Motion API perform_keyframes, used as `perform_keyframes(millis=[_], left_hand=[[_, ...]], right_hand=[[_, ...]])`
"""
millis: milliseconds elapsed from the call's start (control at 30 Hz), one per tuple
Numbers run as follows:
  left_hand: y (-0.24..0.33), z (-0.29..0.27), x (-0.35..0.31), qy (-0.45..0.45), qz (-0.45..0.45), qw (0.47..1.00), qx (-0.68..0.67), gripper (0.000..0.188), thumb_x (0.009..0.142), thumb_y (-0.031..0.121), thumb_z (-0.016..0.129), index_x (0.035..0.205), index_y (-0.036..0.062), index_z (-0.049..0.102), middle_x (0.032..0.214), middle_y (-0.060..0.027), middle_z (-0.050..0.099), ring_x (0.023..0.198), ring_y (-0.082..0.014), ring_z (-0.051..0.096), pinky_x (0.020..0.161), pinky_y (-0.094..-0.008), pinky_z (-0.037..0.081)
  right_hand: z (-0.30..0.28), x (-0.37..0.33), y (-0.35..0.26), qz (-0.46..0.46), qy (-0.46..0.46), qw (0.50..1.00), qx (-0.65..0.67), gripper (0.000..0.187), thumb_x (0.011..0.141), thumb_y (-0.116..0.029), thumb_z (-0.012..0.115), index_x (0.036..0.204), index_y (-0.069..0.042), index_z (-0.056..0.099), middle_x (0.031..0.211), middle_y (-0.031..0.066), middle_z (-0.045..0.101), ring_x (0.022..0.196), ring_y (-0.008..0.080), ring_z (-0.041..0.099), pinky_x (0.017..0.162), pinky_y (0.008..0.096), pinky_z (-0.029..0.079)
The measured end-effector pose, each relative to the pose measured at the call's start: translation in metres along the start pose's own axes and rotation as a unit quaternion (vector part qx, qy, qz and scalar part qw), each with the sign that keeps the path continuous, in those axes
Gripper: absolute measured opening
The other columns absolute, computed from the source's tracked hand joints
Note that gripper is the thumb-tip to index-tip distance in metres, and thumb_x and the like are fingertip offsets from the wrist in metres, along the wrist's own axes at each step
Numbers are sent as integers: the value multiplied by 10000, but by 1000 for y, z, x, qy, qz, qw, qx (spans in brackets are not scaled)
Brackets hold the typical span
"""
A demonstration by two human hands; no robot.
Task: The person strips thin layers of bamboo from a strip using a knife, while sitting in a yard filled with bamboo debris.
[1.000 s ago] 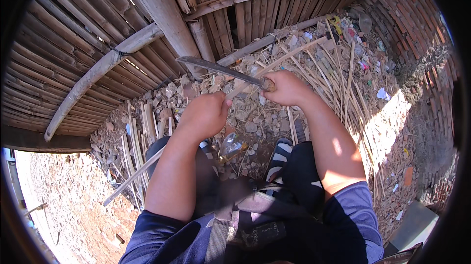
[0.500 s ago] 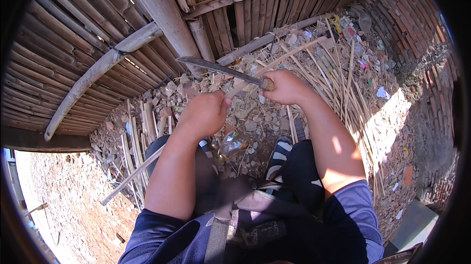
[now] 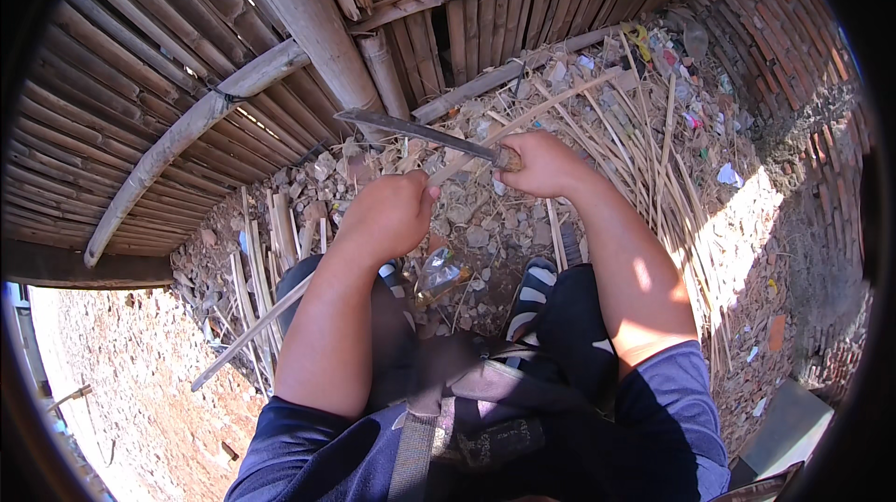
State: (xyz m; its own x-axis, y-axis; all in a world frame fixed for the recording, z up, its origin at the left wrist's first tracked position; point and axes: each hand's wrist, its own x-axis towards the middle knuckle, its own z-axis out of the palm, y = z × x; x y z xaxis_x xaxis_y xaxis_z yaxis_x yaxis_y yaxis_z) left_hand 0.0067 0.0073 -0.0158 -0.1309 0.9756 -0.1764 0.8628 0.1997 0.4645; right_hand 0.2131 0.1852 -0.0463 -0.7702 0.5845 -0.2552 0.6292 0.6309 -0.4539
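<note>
A long pale bamboo strip point(image 3: 551, 108) runs slantwise from the upper right to the lower left, passing behind my left forearm. My left hand point(image 3: 387, 213) is closed round its middle. In my right hand point(image 3: 541, 164) is the wooden handle of a machete point(image 3: 420, 132), its dark blade pointing left and away from me. The blade crosses the strip just beyond my left hand, and there the two look to be touching. My left fingertips are mostly hidden behind the back of the hand.
Split bamboo strips point(image 3: 667, 175) lie heaped at right, with more strips point(image 3: 252, 278) at left. Rubble and a clear plastic bag point(image 3: 439, 273) lie between my feet. A bamboo wall point(image 3: 140, 129) with a thick pole point(image 3: 317, 26) rises ahead; a brick wall point(image 3: 784, 45) stands at right.
Hardly anything differs. The strip's lower end has shifted a touch toward the lower left; both hands and the machete keep nearly the same places.
</note>
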Motion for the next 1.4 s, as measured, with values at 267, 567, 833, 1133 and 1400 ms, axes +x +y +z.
perform_keyframes(millis=[267, 567, 833, 1133, 1400], left_hand=[[1, -1, 0, -7, -3, 1000, 8, 339, 1046, 290, 519, 1000, -11, 668, 908, -264, 709, 916, -468, 683, 851, -573, 526], [4, -6, -1, 0, -34, 999, 7, 345, 1049, 312, 513, 1026, 7, 671, 955, -264, 717, 946, -464, 686, 860, -575, 528], [-3, -5, -1, 42, -29, 999, -19, 298, 1037, 295, 562, 981, 19, 660, 893, -268, 686, 892, -486, 661, 791, -582, 507], [4, -8, -2, 52, -28, 998, -28, 293, 1036, 293, 562, 982, 24, 665, 854, -267, 682, 872, -496, 656, 784, -586, 501], [-1, -6, -1, 61, -21, 998, -18, 318, 1033, 294, 539, 994, 8, 672, 881, -267, 713, 878, -485, 687, 810, -591, 532]], right_hand=[[-2, -1, -1, 6, -3, 1000, 4, 472, 824, -330, 778, 1246, -129, 708, 1129, 203, 729, 1077, 399, 685, 957, 481, 547], [-11, -6, -12, 29, 13, 1000, -2, 502, 820, -330, 785, 1249, -83, 700, 1160, 212, 720, 1082, 403, 684, 959, 480, 546], [-17, -10, -14, 56, 48, 997, -3, 528, 825, -347, 779, 1256, -54, 694, 1115, 240, 720, 1056, 430, 682, 935, 493, 545], [-13, -7, 6, 19, 77, 992, 102, 460, 824, -344, 803, 1126, -9, 714, 909, 281, 706, 914, 453, 693, 828, 489, 546], [-17, -11, -28, 23, 63, 997, -27, 439, 812, -289, 775, 1163, -31, 714, 1013, 255, 720, 977, 429, 698, 883, 479, 554]])
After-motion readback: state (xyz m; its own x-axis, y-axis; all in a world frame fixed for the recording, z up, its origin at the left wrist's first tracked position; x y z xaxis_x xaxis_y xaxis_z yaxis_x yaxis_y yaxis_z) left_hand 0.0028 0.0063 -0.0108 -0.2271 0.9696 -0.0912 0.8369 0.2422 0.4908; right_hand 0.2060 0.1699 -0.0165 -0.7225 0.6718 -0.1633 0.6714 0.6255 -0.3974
